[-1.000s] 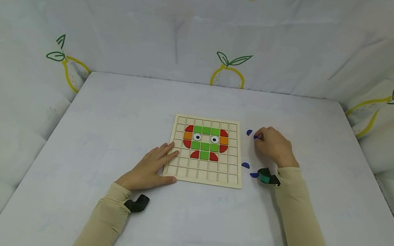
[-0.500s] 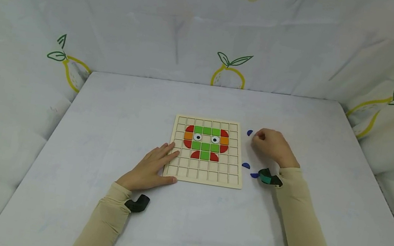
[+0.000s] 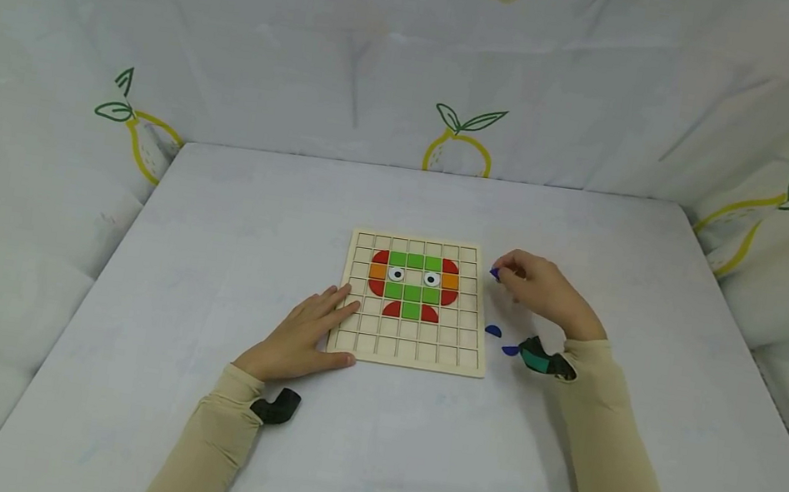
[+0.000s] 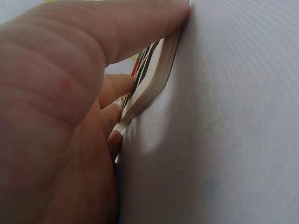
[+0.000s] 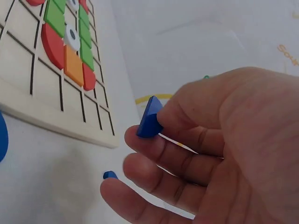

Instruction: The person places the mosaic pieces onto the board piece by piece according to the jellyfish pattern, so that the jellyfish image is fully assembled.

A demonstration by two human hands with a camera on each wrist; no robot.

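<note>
My left hand (image 3: 296,341) lies spread at the board's left front corner, fingers on the grid and thumb along the front edge. The pale wooden grid board (image 3: 405,352) carries a face-like pattern of red, green and orange tiles with two eye tiles (image 3: 431,280). Off its upper right side, my right hand (image 3: 546,289) pinches a small blue rounded tile (image 5: 149,122) between thumb and index finger. Another blue tile (image 5: 110,174) shows just past the other fingertips in the right wrist view, partly hidden.
Two more blue rounded tiles lie right of the board, one (image 3: 494,331) near its edge and one (image 3: 509,350) partly behind the right wrist's dark camera mount (image 3: 545,361). A white cloth covers the table (image 3: 409,467); lemon-printed fabric (image 3: 360,56) stands behind.
My right hand first picked at a blue tile, lifted it, then moved left toward the board, over where another blue tile lay. The left hand and board have stayed put.
</note>
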